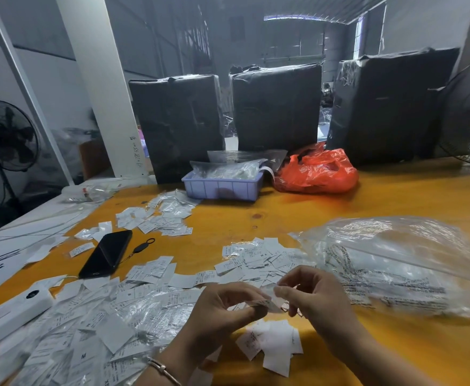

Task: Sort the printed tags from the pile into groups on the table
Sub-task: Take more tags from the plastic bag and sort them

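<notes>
A big pile of white printed tags and small clear sleeves covers the near left of the orange table. Smaller groups of tags lie in the middle, at the back left and under my hands. My left hand and my right hand meet above the near group. Both pinch one small tag in a clear sleeve between thumb and fingers.
A black phone with a strap lies left of centre, a white device at the near left. A large clear bag fills the right. Behind stand a lilac tray, a red bag and black wrapped bundles.
</notes>
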Available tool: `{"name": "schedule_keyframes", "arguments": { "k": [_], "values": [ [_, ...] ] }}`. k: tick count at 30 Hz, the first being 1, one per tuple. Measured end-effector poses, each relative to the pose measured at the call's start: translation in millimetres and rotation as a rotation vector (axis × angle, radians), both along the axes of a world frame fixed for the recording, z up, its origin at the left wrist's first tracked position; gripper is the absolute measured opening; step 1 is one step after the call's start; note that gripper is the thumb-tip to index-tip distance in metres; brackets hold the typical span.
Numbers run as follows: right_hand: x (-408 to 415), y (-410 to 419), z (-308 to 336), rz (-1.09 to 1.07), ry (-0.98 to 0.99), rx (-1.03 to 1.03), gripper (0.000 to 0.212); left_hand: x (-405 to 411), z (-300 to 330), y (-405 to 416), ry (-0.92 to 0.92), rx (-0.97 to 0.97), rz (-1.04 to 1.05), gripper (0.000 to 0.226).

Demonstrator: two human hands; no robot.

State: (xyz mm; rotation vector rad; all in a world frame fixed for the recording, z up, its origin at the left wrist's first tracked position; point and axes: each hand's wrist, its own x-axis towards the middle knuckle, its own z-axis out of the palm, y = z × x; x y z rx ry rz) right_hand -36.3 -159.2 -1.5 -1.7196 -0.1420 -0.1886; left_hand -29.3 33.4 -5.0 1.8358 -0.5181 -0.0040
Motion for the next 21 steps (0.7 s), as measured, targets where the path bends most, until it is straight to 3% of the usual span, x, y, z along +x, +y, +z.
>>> {"name": "schedule_keyframes", "arguments": {
  "k": [6,9,14,18,21],
  "values": [
    [-1.5,1.1,-0.7,-0.100,-0.178,-0.082,0.015,1.0,0.0,0.0,0.164,-0.082,-0.031,0.008],
    [-3.8,5.6,-0.4,-0.005,-0.173,-0.069,0.013,-0.7,-1.4,-2.4,0.127,-0.094,0.015,0.012],
    [-2.2,2.4,4.7,-0.042,-0.270,-0.046,0.012,-1.9,-0.3,-2.9,0.098,-0.112,0.068,0.015],
    [-3.4,0.9,5.0,0.061,-0.209,-0.298,0.008,-1.8,-0.3,-2.0,0.090,-0.106,0.043,0.010],
    [-1.2,-0.8,4.8,0.042,-0.168,-0.209,0.013,-2.7,1.3,-0.8,0.093,-0.115,0.039,0.022]
  ]
}}
